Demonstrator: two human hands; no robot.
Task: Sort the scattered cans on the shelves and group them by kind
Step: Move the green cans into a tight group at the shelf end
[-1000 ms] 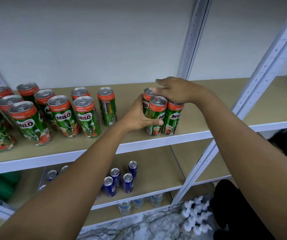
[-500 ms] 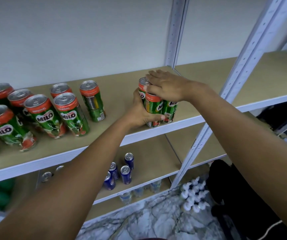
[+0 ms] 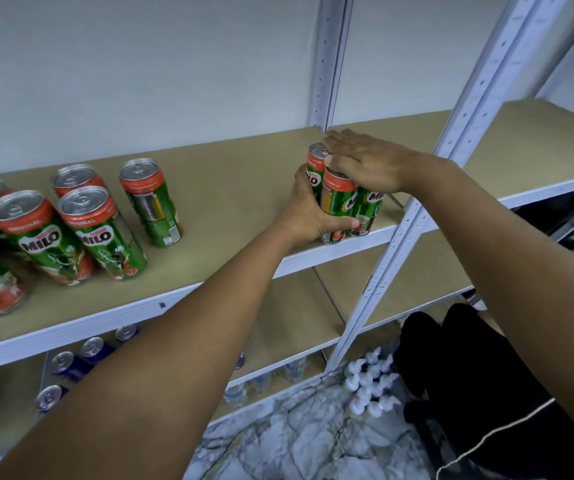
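Head view: we see three Milo cans (image 3: 344,206) bunched upright near the front edge of the upper shelf (image 3: 237,188), beside the white upright post (image 3: 413,216). Our left hand (image 3: 308,216) wraps its grip round the cluster from the left, thumb across the front. Our right hand (image 3: 365,162) lies on the can tops, fingers fairly straight. More Milo cans (image 3: 81,223) stand to the left on that shelf. Blue cans (image 3: 81,358) sit on the shelf below.
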